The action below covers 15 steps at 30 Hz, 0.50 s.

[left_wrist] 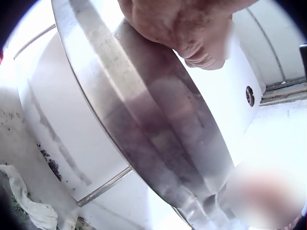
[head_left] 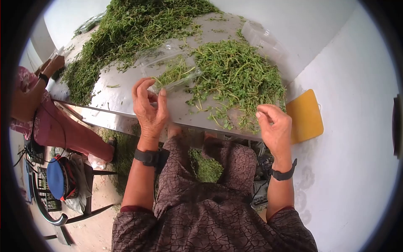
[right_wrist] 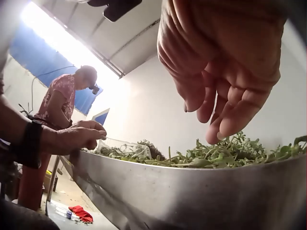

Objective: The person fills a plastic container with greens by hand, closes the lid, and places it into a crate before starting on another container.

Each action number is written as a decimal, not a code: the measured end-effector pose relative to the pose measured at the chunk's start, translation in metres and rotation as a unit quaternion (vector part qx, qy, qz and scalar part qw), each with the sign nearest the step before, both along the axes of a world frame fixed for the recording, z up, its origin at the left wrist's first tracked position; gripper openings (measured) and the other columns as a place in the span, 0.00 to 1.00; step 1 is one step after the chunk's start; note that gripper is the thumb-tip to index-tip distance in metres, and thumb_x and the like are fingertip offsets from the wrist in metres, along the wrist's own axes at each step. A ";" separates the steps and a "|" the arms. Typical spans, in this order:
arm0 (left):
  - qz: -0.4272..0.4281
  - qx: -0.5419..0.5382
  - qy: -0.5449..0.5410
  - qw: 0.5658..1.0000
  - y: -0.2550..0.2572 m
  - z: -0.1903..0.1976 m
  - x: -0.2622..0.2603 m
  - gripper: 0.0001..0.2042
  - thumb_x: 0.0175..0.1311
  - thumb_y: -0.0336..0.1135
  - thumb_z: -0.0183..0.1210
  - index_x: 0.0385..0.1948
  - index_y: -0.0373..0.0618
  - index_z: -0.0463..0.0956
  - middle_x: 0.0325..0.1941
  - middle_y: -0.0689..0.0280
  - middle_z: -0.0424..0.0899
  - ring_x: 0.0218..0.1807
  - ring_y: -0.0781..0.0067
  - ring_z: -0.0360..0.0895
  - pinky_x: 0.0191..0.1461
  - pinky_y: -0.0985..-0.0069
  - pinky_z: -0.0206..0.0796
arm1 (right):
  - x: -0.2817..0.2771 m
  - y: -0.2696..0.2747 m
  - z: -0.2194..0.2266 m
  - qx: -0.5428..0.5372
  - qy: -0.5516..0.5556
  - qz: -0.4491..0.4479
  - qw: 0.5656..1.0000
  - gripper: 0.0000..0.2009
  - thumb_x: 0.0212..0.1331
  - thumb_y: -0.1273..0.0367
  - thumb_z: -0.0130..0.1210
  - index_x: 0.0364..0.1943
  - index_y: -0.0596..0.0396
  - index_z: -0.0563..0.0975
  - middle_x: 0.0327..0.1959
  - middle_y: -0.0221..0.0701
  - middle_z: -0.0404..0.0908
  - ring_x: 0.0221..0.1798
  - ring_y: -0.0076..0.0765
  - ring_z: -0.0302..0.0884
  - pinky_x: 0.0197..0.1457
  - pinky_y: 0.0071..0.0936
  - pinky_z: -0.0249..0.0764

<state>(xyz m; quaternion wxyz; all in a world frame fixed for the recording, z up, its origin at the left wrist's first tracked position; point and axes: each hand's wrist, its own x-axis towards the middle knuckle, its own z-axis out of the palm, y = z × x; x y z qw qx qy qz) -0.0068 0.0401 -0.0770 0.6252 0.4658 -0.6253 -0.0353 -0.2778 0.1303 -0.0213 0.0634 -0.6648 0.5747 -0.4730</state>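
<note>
My left hand (head_left: 149,109) is raised at the table's front edge, fingers bent and thumb apart, nothing visible between them. Just beyond it lies a clear plastic container (head_left: 170,86) with green stems (head_left: 176,72) inside; whether the fingertips touch it I cannot tell. In the left wrist view, that hand (left_wrist: 182,28) is partly seen over the metal edge. My right hand (head_left: 276,128) hangs at the near right side of a pile of leafy greens (head_left: 237,69), fingers loosely bent. The right wrist view shows this hand (right_wrist: 225,72) empty above the greens (right_wrist: 216,155).
A larger heap of greens (head_left: 126,33) covers the back left of the metal table (head_left: 113,90). Clear containers (head_left: 264,40) stand at the back right, a yellow board (head_left: 305,117) against the wall. Another person (head_left: 50,122) stands at left, near a chair (head_left: 63,218).
</note>
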 end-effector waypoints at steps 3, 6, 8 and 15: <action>-0.003 -0.006 -0.018 1.000 0.000 -0.001 0.001 0.13 0.59 0.28 0.57 0.46 0.40 0.71 0.51 0.61 0.72 0.26 0.79 0.67 0.32 0.80 0.65 | -0.004 0.012 -0.011 0.001 0.000 -0.017 1.000 0.05 0.51 0.79 0.58 0.33 0.64 0.79 0.32 0.40 0.82 0.27 0.34 0.80 0.31 0.23 0.74; 0.003 -0.021 -0.045 0.999 -0.003 -0.003 0.004 0.12 0.61 0.29 0.56 0.46 0.40 0.71 0.52 0.60 0.72 0.26 0.79 0.68 0.32 0.80 0.65 | -0.006 0.019 -0.021 -0.026 -0.022 -0.013 0.999 0.05 0.51 0.79 0.58 0.33 0.63 0.79 0.32 0.39 0.82 0.27 0.34 0.80 0.30 0.23 0.75; 0.011 -0.014 -0.038 0.999 -0.002 -0.002 0.003 0.13 0.57 0.27 0.59 0.44 0.40 0.71 0.50 0.58 0.72 0.30 0.75 0.68 0.31 0.79 0.65 | -0.011 0.020 -0.023 -0.034 -0.030 -0.016 0.999 0.06 0.50 0.79 0.59 0.33 0.63 0.79 0.32 0.39 0.82 0.27 0.34 0.80 0.29 0.24 0.75; 0.006 -0.011 -0.044 0.999 -0.002 -0.002 0.001 0.13 0.58 0.26 0.58 0.44 0.39 0.70 0.51 0.57 0.71 0.33 0.74 0.70 0.32 0.81 0.66 | -0.037 -0.014 0.018 -0.014 0.047 -0.082 0.995 0.11 0.50 0.73 0.60 0.38 0.61 0.79 0.34 0.43 0.81 0.30 0.42 0.81 0.36 0.33 0.74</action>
